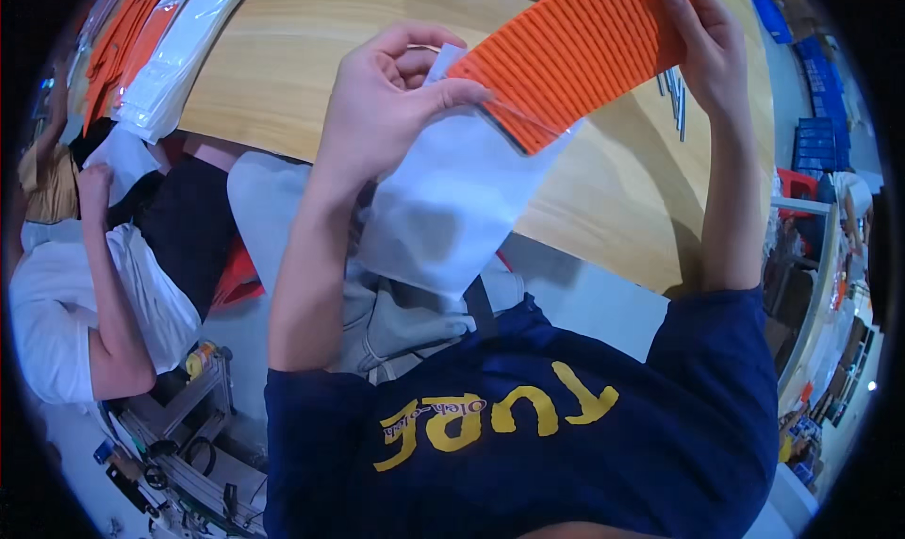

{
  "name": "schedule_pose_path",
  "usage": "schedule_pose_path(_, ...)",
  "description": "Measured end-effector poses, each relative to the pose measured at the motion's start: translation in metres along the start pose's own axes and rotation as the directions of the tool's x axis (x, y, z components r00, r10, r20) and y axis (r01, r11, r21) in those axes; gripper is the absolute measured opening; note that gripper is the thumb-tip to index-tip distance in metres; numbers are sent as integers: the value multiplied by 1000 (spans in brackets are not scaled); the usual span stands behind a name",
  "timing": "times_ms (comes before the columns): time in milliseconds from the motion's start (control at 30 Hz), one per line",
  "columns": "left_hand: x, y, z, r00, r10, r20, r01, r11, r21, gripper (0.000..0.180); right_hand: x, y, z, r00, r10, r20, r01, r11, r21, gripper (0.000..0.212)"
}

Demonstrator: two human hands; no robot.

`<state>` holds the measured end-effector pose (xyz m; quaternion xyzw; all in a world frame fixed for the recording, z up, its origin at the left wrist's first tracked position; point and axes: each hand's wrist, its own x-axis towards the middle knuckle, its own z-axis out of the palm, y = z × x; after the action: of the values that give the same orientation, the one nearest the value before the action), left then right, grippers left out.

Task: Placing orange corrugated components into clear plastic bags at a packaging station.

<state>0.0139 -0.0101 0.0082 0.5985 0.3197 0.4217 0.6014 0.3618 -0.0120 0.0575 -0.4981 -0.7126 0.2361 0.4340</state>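
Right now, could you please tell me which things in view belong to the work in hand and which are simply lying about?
Belongs to the work:
- flat, ribbed orange strip, held by the right hand
- translucent white plastic bag, held by the left hand

Seemingly just lying about:
- thin grey metal rods on the pale wooden table
- blue rectangular crates at the far right

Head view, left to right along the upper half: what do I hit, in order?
Loose orange pieces → stacked plastic bags → left hand → orange ribbed piece → right hand → blue crates.
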Motion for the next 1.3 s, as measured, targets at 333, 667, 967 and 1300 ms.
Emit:
schedule_pose_path(333,-2,-7,6,954,-245,170,277,940,-201,19,3,22,-12,899,309,309,-364,922,136,31)
schedule_pose_path(667,-9,0,11,917,-268,294,173,934,313,16,3,39,4,918,264,297,-311,942,125,32)
schedule_pose_path(967,-13,-7,16,928,-247,279,177,951,254,23,1,55,14,902,239,360,-319,931,179,30)
schedule_pose_path(1300,-11,-7,10,868,-286,405,317,948,-11,27,1,46,17,921,388,29,-388,911,136,24)
